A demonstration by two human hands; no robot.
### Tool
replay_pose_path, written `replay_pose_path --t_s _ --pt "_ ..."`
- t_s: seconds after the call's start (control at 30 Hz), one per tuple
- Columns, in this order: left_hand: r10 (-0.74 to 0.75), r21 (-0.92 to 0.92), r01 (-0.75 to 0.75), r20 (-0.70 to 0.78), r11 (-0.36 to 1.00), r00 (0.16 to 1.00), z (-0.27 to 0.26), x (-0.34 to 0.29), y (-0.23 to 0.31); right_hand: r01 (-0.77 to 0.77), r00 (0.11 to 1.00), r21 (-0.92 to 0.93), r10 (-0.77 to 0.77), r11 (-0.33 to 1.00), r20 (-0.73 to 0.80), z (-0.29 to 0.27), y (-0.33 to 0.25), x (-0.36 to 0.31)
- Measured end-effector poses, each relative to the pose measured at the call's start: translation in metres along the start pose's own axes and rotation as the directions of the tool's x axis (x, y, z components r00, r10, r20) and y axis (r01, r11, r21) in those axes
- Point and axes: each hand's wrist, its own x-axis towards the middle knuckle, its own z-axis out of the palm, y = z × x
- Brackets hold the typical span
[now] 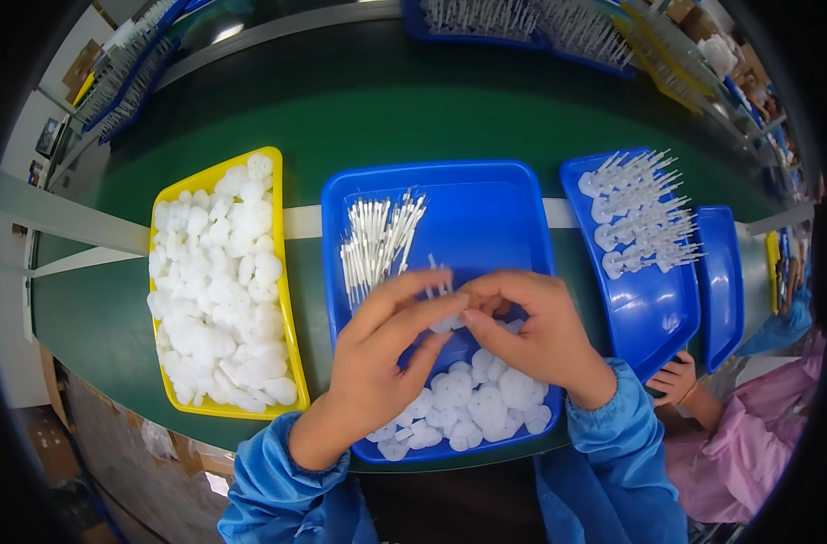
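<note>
Over the front of a blue tray (513, 199), my left hand (377, 349) and my right hand (545, 335) meet at a small white plastic piece (446, 323). Thin pale rods (435, 275) stand up from it. My right thumb and fingers pinch its right side, while my left fingers close in around its left side and partly hide it. A bundle of slim white sticks (377, 234) lies in the tray's back left. Below my hands, loose white rounded plastic pieces (477, 399) are heaped in the tray's front.
On the left, a yellow tray (282, 263) holds many white rounded pieces. To the right, another blue tray (645, 326) carries rows of pieces with upright rods (636, 218). A co-worker's hand (676, 379) touches its near edge. More filled trays (522, 36) stand at the back.
</note>
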Motion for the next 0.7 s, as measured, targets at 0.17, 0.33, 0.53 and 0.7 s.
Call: replay_pose_path --t_s 0.17,0.33,0.53,0.7 --pt "-0.178 0.095 0.179 -0.021 0.979 0.984 0.002 0.005 0.011 0.304 0.938 -0.501 -0.347 0.81 0.008 -0.003 0.019 0.009" --pt "-0.142 0.34 0.098 0.105 0.935 0.984 0.005 -0.001 0.004 0.322 0.928 -0.638 -0.367 0.7 0.066 -0.005 0.019 0.008" --pt "-0.114 0.348 0.054 0.155 0.936 0.981 0.003 0.003 0.007 0.281 0.948 -0.638 -0.311 0.717 0.068 -0.012 0.022 0.001" --pt "-0.149 0.41 0.079 0.143 0.909 0.978 0.006 0.014 0.011 0.317 0.935 -0.602 -0.347 0.733 0.071 -0.013 0.026 0.001"
